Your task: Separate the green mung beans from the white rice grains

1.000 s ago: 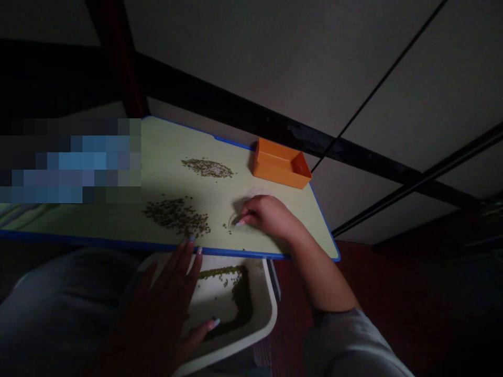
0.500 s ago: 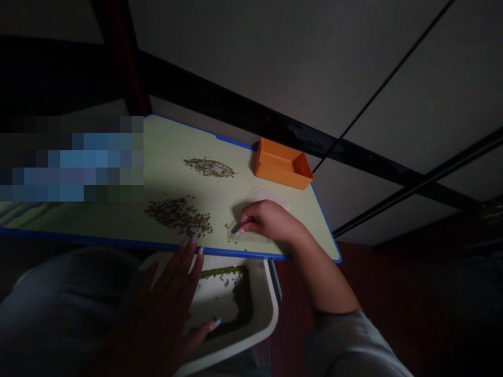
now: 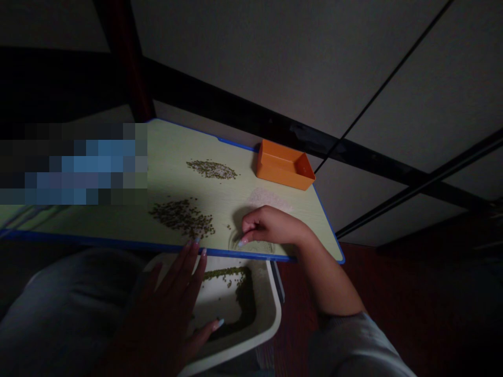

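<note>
My right hand (image 3: 271, 226) rests on a pale green table (image 3: 165, 167) near its blue front edge, fingers curled down onto a small clear piece (image 3: 251, 245); a few green beans lie beside it. My left hand (image 3: 173, 303) lies flat with fingers spread over a white tray (image 3: 271, 314) held below the table edge, its fingertips at the edge. The tray holds green beans (image 3: 243, 301). One pile of dark green beans (image 3: 183, 215) sits just left of my right hand. A second, paler pile (image 3: 212, 169) lies farther back.
An orange rectangular box (image 3: 285, 165) stands at the table's far right corner. A patch of pale grains (image 3: 269, 199) lies behind my right hand. Dark bars and a thin cable cross the wall behind. Red floor shows to the right of the table.
My right hand has slid toward the table's front edge, dragging the clear piece with it. The left hand and the tray have stayed in place.
</note>
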Demonstrator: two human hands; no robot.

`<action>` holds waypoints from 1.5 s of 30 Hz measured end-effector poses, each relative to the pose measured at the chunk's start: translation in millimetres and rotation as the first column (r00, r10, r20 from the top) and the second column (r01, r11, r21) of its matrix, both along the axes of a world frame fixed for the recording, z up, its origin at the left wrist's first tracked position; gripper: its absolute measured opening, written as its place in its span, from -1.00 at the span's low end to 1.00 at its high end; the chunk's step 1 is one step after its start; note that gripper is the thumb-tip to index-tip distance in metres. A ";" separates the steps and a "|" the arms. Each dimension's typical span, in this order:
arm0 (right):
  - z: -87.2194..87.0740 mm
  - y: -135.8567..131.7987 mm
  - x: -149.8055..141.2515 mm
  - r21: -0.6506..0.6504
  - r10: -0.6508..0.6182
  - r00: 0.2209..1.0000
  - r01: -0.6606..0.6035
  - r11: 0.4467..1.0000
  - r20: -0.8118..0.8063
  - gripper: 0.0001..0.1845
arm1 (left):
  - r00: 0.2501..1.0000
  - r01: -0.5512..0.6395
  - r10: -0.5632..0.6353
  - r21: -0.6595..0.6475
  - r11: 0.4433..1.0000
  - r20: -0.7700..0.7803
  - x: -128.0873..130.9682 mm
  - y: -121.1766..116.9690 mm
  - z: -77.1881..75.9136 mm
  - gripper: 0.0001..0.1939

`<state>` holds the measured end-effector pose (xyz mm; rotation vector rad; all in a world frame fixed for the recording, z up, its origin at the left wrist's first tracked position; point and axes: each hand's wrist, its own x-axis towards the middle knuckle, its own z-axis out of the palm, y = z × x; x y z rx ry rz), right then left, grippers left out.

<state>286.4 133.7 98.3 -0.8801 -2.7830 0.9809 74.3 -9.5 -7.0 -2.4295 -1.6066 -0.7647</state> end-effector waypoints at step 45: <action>-10.2 11.9 -11.4 0.493 -0.492 0.866 0.390 0.778 0.091 -0.65 | 1.000 -0.016 0.016 0.016 1.000 0.018 1.8 -2.2 1.8 0.04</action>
